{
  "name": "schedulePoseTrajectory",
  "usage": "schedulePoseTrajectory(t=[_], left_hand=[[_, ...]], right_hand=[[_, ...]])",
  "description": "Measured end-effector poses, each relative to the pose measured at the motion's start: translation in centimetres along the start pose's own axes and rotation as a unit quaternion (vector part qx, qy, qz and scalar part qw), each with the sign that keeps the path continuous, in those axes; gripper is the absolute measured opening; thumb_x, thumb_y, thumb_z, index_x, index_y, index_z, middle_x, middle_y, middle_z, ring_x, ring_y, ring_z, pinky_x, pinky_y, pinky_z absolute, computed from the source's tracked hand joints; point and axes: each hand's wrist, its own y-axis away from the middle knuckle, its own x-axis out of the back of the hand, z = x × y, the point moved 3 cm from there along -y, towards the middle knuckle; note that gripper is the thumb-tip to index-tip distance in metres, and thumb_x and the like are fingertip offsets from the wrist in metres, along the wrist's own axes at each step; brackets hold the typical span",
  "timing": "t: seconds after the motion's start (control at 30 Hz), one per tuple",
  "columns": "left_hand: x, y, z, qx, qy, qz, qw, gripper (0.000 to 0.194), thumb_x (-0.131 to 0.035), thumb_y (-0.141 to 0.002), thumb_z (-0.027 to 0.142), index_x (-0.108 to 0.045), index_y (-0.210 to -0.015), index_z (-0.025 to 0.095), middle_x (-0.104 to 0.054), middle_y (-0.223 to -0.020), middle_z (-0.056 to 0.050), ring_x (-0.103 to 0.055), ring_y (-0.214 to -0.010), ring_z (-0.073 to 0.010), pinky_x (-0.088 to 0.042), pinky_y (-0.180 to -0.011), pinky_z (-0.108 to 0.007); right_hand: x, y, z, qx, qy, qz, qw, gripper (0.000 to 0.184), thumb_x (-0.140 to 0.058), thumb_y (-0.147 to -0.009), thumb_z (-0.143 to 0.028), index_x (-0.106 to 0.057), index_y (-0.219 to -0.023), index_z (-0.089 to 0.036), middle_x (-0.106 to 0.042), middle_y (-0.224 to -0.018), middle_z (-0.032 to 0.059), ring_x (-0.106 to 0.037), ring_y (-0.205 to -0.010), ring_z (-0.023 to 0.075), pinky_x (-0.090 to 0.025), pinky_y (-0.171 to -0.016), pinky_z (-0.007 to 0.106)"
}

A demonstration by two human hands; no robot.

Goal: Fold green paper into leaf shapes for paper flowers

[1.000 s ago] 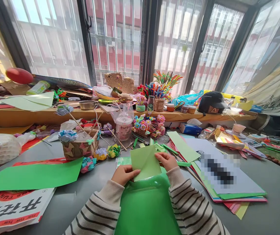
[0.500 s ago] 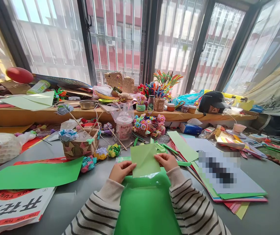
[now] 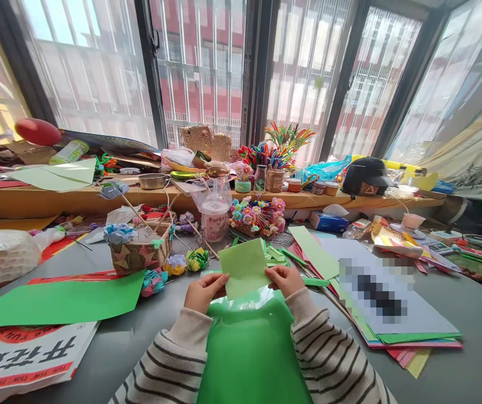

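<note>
A small light-green square of paper [image 3: 244, 268] is held up between my two hands, tilted a little. My left hand [image 3: 204, 292] pinches its left edge between thumb and fingers. My right hand [image 3: 285, 279] pinches the right edge the same way. Below the paper lies a glossy green mat [image 3: 253, 348] between my forearms. Several cut green paper strips [image 3: 275, 256] lie just behind the square, partly hidden by it.
To the left stand a basket [image 3: 139, 255] of paper flowers and a large green sheet [image 3: 64, 300] on a printed bag [image 3: 30, 356]. A stack of coloured paper [image 3: 417, 320] lies to the right. Behind are a plastic cup [image 3: 214, 220] and a crowded ledge [image 3: 173, 196].
The paper square has turned slightly and shifted a little left, its right side now higher. Both hands keep their pinch on it; the right hand has moved slightly.
</note>
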Motion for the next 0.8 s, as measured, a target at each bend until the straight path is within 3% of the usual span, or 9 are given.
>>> schedulePoseTrajectory(t=[0.13,0.3,0.6,0.7,0.77,0.8], left_hand=[[-0.1,-0.2,-0.2,0.0,-0.003,-0.005,1.0,0.016,-0.068,-0.045,0.022,-0.059,-0.056,0.015,-0.058,-0.048,0.004,-0.055,-0.046,-0.0087,-0.048,-0.051,-0.019],[0.2,-0.4,-0.5,-0.017,-0.038,-0.003,0.999,0.02,-0.069,-0.044,0.025,-0.058,-0.057,0.015,-0.058,-0.051,0.003,-0.056,-0.049,-0.011,-0.049,-0.054,-0.023],[0.5,-0.3,-0.3,-0.008,-0.049,-0.001,0.999,0.016,-0.065,-0.051,0.025,-0.059,-0.062,0.016,-0.063,-0.055,0.0,-0.06,-0.057,-0.015,-0.05,-0.059,-0.026],[0.5,-0.7,-0.8,-0.015,-0.071,-0.023,0.997,0.017,-0.064,-0.053,0.027,-0.058,-0.065,0.016,-0.063,-0.061,-0.002,-0.06,-0.06,-0.0163,-0.05,-0.061,-0.027],[0.5,-0.8,-0.7,-0.068,-0.118,-0.018,0.991,0.026,-0.063,-0.054,0.03,-0.057,-0.074,0.014,-0.063,-0.071,-0.006,-0.06,-0.065,-0.0181,-0.049,-0.064,-0.03],[0.5,-0.6,-0.4,-0.128,-0.155,0.011,0.98,0.034,-0.062,-0.055,0.031,-0.055,-0.082,0.013,-0.062,-0.08,-0.008,-0.059,-0.071,-0.0198,-0.048,-0.065,-0.032]], right_hand=[[0.2,-0.1,-0.1,0.04,0.035,0.021,0.998,0.036,-0.056,-0.051,-0.049,-0.049,-0.044,-0.015,-0.046,-0.034,-0.0031,-0.044,-0.033,0.0088,-0.037,-0.037,0.021],[0.4,-0.2,-0.3,0.082,0.039,0.028,0.995,0.037,-0.057,-0.049,-0.05,-0.057,-0.056,-0.014,-0.054,-0.045,0.0002,-0.05,-0.041,0.0122,-0.041,-0.041,0.024],[0.4,-0.1,-0.7,0.037,-0.007,0.002,0.999,0.039,-0.057,-0.051,-0.049,-0.061,-0.06,-0.012,-0.057,-0.049,0.0024,-0.053,-0.044,0.0132,-0.045,-0.046,0.025],[0.4,0.0,-0.7,0.057,0.025,-0.018,0.998,0.038,-0.057,-0.053,-0.047,-0.062,-0.066,-0.012,-0.06,-0.057,0.0041,-0.055,-0.048,0.0147,-0.046,-0.047,0.026],[0.7,0.2,-1.2,0.117,0.091,0.0,0.989,0.034,-0.053,-0.06,-0.044,-0.062,-0.069,-0.012,-0.061,-0.06,0.0053,-0.055,-0.052,0.0156,-0.046,-0.049,0.027],[0.9,0.4,-1.7,0.166,0.138,0.024,0.976,0.032,-0.05,-0.065,-0.041,-0.062,-0.071,-0.012,-0.062,-0.062,0.0059,-0.055,-0.055,0.0159,-0.046,-0.05,0.027]])
